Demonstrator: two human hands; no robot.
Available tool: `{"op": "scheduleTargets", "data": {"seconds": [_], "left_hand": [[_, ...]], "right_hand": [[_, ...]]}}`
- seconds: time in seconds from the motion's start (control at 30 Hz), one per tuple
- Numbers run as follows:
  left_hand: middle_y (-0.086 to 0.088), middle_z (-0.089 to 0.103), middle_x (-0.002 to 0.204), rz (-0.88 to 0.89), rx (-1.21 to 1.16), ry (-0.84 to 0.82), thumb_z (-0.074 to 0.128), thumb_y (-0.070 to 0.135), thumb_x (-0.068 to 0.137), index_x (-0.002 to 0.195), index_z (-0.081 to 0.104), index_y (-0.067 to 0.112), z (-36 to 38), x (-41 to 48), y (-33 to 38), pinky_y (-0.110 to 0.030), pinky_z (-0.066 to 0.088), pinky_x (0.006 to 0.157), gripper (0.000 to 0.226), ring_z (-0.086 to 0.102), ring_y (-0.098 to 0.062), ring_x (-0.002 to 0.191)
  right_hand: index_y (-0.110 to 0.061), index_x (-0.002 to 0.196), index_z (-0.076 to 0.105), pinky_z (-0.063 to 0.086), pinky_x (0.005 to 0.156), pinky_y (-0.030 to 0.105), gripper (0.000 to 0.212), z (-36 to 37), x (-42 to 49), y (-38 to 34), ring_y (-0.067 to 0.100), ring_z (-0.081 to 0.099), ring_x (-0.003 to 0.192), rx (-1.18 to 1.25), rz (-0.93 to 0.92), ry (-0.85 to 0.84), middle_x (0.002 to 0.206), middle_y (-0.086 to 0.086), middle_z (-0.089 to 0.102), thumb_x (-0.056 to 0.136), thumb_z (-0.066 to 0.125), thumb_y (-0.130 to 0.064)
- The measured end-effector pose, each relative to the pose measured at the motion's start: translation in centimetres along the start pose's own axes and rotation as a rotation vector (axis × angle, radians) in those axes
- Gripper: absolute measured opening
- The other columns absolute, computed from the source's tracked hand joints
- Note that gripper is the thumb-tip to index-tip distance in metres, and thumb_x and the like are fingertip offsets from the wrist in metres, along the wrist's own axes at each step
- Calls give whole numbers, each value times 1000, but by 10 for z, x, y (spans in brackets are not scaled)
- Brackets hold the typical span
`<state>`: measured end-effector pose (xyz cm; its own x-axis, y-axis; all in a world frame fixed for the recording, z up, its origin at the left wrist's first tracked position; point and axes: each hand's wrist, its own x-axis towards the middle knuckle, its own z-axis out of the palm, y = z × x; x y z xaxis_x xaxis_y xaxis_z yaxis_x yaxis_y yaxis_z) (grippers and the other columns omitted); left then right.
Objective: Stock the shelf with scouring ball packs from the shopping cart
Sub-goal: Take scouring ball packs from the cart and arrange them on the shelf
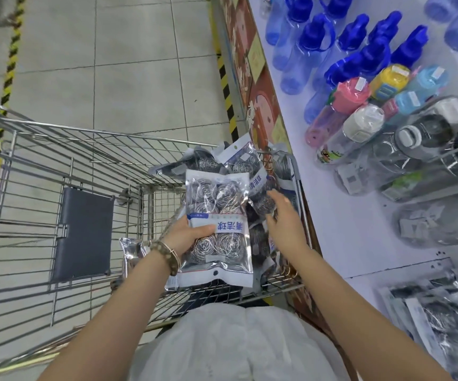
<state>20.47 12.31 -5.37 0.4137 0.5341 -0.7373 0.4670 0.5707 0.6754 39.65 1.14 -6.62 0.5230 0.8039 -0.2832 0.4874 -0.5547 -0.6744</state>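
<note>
My left hand (188, 234) grips a clear pack of steel scouring balls (219, 199) by its lower half, holding it above the shopping cart (43, 149). More scouring ball packs (239, 160) are piled in the cart's near right corner. My right hand (283, 213) reaches down among them with fingers extended, touching a pack beside the held one. On the white shelf (360, 229) to the right, several scouring ball packs (437, 312) lie at the near end.
Blue water bottles (332, 45) and coloured and clear bottles (387, 127) fill the shelf's far part. A grey child-seat flap (83, 232) stands in the cart. One loose pack (133, 254) lies left of my wrist. Tiled floor with yellow-black tape runs ahead.
</note>
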Motion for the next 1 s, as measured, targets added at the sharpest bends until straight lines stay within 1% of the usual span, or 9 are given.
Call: {"op": "scheduleTargets", "data": {"seconds": [0.13, 0.23, 0.4, 0.5, 0.6, 0.7, 0.8, 0.83, 1.0], "left_hand": [[0, 65, 90, -39, -140, 137, 70, 10, 78, 100, 62, 11, -3, -8, -9, -24, 39, 64, 23, 57, -13, 79], [0, 66, 90, -40, -190, 190, 71, 9, 78, 101, 62, 10, -2, -10, -12, -24, 40, 63, 25, 58, -11, 78], [-6, 68, 100, -94, -201, 233, 74, 17, 75, 100, 63, 13, -10, -8, -20, -35, 45, 83, 28, 60, -22, 91], [-6, 68, 101, -130, -224, 263, 75, 20, 73, 101, 63, 14, -12, -6, -23, -40, 46, 90, 32, 61, -25, 95], [-6, 69, 101, -160, -231, 273, 77, 25, 68, 101, 63, 14, -12, -4, -23, -47, 46, 93, 38, 62, -28, 99], [-6, 69, 101, -166, -200, 276, 77, 25, 69, 101, 64, 14, -13, -5, -20, -50, 45, 94, 36, 62, -29, 99], [-11, 69, 103, -168, -225, 274, 77, 24, 66, 102, 63, 12, -19, -5, -16, -53, 46, 93, 40, 62, -33, 100], [-12, 68, 104, -167, -235, 285, 77, 23, 68, 103, 63, 10, -22, -5, -16, -53, 47, 93, 40, 62, -34, 100], [-12, 68, 105, -128, -243, 302, 75, 17, 71, 108, 61, 10, -34, -6, -18, -49, 49, 91, 40, 63, -31, 97]], "right_hand": [[-15, 143, 34, 36, 105, 36, 55, 5, 56, -2, 25, 41, 131, 79, 139, -41, 145, 8, 40, 93, 56, -13], [-10, 145, 30, 33, 106, 36, 57, 13, 97, -8, 28, 38, 134, 169, 205, -78, 147, 11, 37, 94, 55, -14], [-12, 148, 23, 29, 109, 39, 74, 24, 130, 5, 29, 30, 139, 245, 302, -199, 152, 11, 30, 89, 65, -28], [-12, 150, 17, 24, 111, 37, 88, 27, 133, 18, 26, 27, 140, 304, 395, -260, 154, 8, 26, 84, 69, -37], [-13, 142, 36, 35, 101, 33, 92, 30, 134, 21, 25, 44, 129, 295, 423, -277, 140, 4, 47, 68, 79, -50], [-10, 110, 57, 43, 85, 31, 75, 34, 132, 23, 23, 59, 102, 195, 435, -260, 109, 2, 63, 57, 80, -59], [-17, 88, 54, 43, 67, 30, 65, 35, 122, 18, 20, 57, 77, 120, 414, -204, 86, 0, 60, 55, 74, -69], [-18, 86, 52, 42, 64, 29, 61, 33, 116, 13, 18, 56, 73, 132, 408, -179, 82, -1, 59, 58, 74, -67], [-15, 94, 55, 43, 65, 30, 47, 32, 87, -4, 19, 58, 77, 132, 361, -44, 83, -3, 59, 72, 74, -53]]}}
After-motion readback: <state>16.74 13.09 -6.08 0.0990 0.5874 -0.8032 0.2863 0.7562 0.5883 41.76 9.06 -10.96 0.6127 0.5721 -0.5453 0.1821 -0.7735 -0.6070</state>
